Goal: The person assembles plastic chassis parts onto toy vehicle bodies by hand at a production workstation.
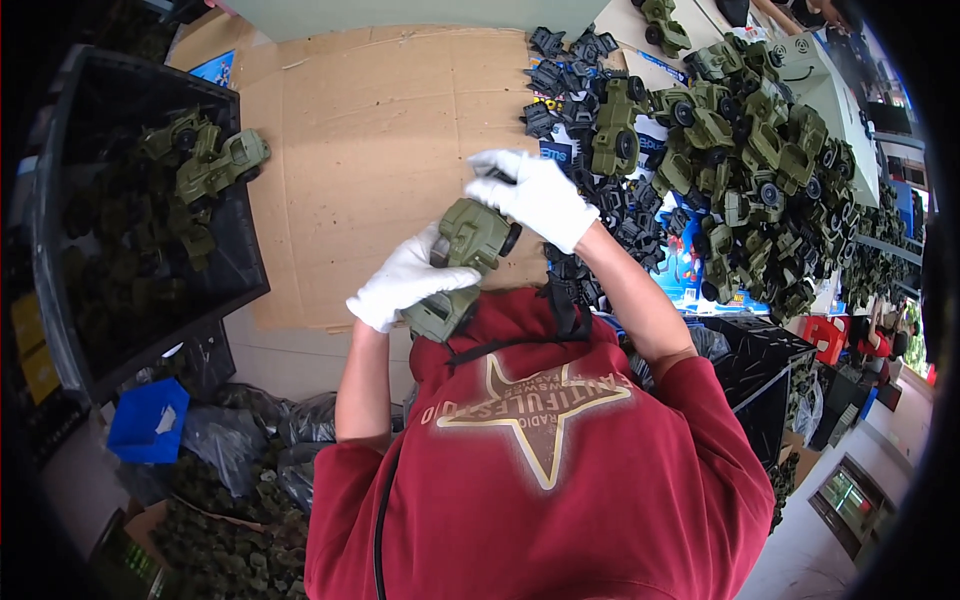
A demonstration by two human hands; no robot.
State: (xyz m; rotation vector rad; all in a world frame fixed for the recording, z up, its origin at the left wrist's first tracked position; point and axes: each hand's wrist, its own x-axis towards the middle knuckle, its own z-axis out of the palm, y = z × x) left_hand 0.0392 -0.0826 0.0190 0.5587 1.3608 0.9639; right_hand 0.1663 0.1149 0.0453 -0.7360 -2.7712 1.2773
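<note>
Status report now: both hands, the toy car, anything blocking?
Left hand and right hand, white-gloved, both shut on green toy car. Held above cardboard sheet. Pile of toy cars at right, apart. Nothing blocking.

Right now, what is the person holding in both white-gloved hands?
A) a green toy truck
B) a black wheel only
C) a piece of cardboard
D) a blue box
A: the left hand and the right hand both grip a green toy truck above the cardboard sheet, with their fingers wrapped around its body.
</note>
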